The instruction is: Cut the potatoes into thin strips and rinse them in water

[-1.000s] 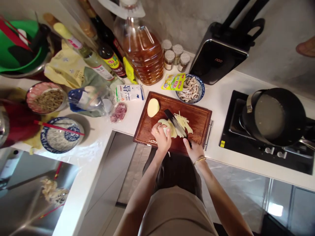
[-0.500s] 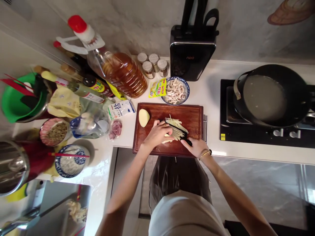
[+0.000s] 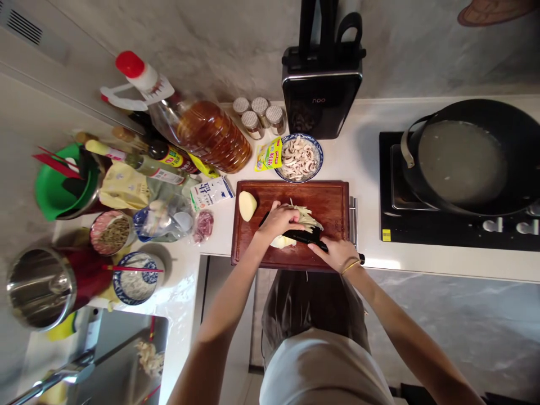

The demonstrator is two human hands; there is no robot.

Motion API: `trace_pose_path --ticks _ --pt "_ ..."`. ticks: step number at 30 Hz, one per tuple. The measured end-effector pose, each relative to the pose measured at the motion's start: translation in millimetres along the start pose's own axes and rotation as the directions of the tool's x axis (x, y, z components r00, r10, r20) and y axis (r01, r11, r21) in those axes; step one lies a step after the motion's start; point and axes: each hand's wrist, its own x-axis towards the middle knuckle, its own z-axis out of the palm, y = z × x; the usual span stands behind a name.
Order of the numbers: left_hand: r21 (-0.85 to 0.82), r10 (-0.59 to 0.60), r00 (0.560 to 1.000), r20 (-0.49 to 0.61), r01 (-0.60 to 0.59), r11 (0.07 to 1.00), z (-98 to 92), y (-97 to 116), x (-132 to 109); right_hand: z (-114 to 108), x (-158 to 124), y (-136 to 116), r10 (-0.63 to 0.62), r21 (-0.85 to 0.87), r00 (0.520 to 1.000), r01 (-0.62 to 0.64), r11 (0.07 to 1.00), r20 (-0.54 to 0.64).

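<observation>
My right hand [image 3: 337, 254] is wrapped round the handle of a black-bladed knife [image 3: 312, 237], which lies slantwise across the wooden cutting board [image 3: 270, 260]. Over the blade reaches my left hand [image 3: 280, 219], fingers bent and apart, their tips at the blade and the pale potato strips [image 3: 309, 217]. Those strips lie in a loose pile on the far side of the knife. On the near side, potato slices [image 3: 282, 242] are partly covered by my left hand and the blade. A peeled potato piece [image 3: 247, 206] rests at the board's upper left.
Behind the board stand a bowl of sliced mushrooms [image 3: 300, 158], a yellow packet [image 3: 269, 154] and a knife block [image 3: 323, 104]. A wok [image 3: 464, 163] with cloudy liquid sits on the stove at right. Left are an oil bottle [image 3: 211, 132], wrapped meat [image 3: 203, 226] and several bowls.
My left hand has slid right and slightly up along the blade. More blade and the slices on the near side now show. The view has shifted a little.
</observation>
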Motion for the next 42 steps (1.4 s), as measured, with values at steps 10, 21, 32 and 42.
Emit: trace_pose_path --ticks 10,21,32,42 --pt "0.148 -0.115 0.985 -0.13 0.134 0.98 0.0 3 17 13 -28 12 0.047 -0.13 0.998 -0.052 0.99 -0.044" --pt "0.165 -0.197 0.965 -0.173 0.226 0.96 7.8 10 5 17 -49 36 0.048 -0.128 0.993 -0.061 0.99 -0.109" --pt "-0.317 -0.503 0.49 -0.712 0.415 0.853 12.6 14 -51 39 -58 12 0.212 0.729 0.956 -0.292 0.619 0.203" --pt "-0.311 -0.618 0.402 -0.675 0.605 0.733 103.9 12 -63 61 -38 -42 0.08 0.441 0.992 -0.028 0.897 -0.101"
